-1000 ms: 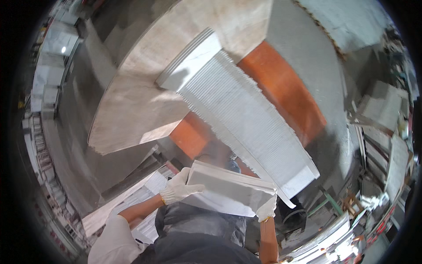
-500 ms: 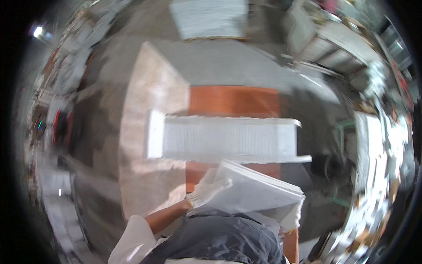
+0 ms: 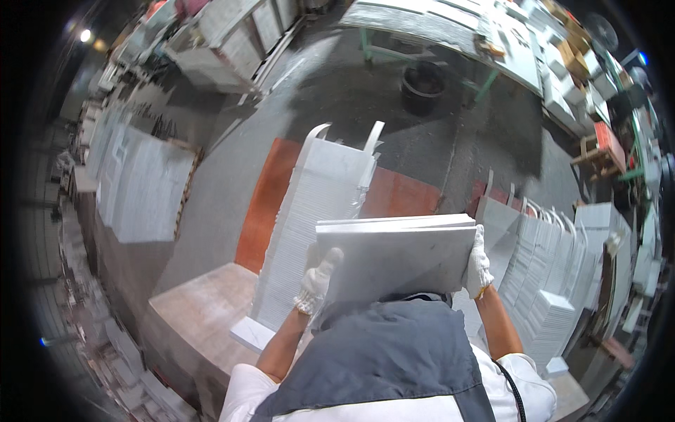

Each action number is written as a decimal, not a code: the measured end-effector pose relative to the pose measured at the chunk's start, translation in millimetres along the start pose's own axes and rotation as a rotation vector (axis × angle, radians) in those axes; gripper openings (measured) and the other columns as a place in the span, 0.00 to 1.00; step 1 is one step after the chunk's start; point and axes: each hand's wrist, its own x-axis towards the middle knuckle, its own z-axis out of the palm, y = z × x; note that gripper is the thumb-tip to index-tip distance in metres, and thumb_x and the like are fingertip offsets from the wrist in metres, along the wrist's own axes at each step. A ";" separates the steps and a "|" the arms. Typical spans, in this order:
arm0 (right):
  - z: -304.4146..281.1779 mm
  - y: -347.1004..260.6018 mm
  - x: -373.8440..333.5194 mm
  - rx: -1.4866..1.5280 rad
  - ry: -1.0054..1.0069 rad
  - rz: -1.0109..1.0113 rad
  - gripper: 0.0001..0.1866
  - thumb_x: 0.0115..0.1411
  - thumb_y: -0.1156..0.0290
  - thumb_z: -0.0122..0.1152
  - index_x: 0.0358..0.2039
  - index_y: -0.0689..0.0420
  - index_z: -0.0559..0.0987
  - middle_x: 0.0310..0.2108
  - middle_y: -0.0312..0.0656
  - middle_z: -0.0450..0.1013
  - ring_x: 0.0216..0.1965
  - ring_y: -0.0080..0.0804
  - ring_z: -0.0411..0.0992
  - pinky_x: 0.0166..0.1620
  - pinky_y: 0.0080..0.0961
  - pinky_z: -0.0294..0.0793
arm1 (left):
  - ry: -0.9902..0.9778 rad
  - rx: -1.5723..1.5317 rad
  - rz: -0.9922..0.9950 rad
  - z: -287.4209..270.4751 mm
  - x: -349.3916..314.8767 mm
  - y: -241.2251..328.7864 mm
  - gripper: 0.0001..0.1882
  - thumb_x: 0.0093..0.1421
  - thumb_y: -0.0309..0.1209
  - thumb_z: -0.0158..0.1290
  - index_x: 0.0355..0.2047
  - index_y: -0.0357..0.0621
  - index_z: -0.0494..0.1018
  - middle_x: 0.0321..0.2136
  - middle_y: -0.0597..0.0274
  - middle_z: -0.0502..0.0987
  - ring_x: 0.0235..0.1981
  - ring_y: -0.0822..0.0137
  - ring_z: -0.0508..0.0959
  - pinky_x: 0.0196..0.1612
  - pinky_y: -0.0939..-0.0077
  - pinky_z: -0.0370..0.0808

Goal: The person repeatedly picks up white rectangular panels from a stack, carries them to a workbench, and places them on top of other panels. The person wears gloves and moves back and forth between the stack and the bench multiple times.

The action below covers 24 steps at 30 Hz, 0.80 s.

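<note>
Close to my body I carry a small stack of white, faintly veined stone-like tiles, upper edges level and the broad face turned toward me. My left hand, in a white knit glove, clasps their left side with the thumb lying over the face. The right side is gripped by my gloved right hand; its fingers behind the tiles are hidden. Just beyond my left hand stretches a long row of tightly packed white tiles, with pale strips sticking up at its far end.
An orange-brown board and a tan board lie around the row. More bundled tiles stand at right. A black bucket sits by a green-legged worktable. White slabs rest on a pallet at left.
My view and body have turned right, so the long tile row now runs away at my left. Both hands still hold the tiles, now more level. Bundled tiles at right have come into clear view.
</note>
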 end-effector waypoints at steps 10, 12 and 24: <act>-74.7 5.4 36.4 0.289 0.280 -0.202 0.38 0.72 0.36 0.34 0.61 0.56 0.73 0.52 0.42 0.75 0.52 0.34 0.72 0.58 0.33 0.71 | -0.270 -0.145 0.516 67.7 45.7 140.3 0.35 0.64 0.53 0.60 0.57 0.37 0.65 0.43 0.61 0.75 0.46 0.70 0.74 0.52 0.71 0.73; -81.9 7.0 41.7 0.335 0.310 -0.203 0.38 0.72 0.36 0.34 0.61 0.56 0.73 0.52 0.42 0.75 0.52 0.34 0.72 0.58 0.33 0.71 | -0.288 -0.111 0.459 76.7 61.6 152.3 0.36 0.63 0.54 0.60 0.56 0.35 0.65 0.44 0.60 0.74 0.46 0.70 0.73 0.52 0.70 0.72; -79.6 -35.4 65.0 0.507 0.507 -0.182 0.36 0.72 0.38 0.35 0.59 0.56 0.74 0.50 0.41 0.76 0.50 0.34 0.73 0.56 0.32 0.73 | -0.512 0.182 0.581 125.4 178.3 301.4 0.35 0.65 0.48 0.60 0.61 0.35 0.62 0.49 0.54 0.73 0.51 0.64 0.72 0.56 0.66 0.71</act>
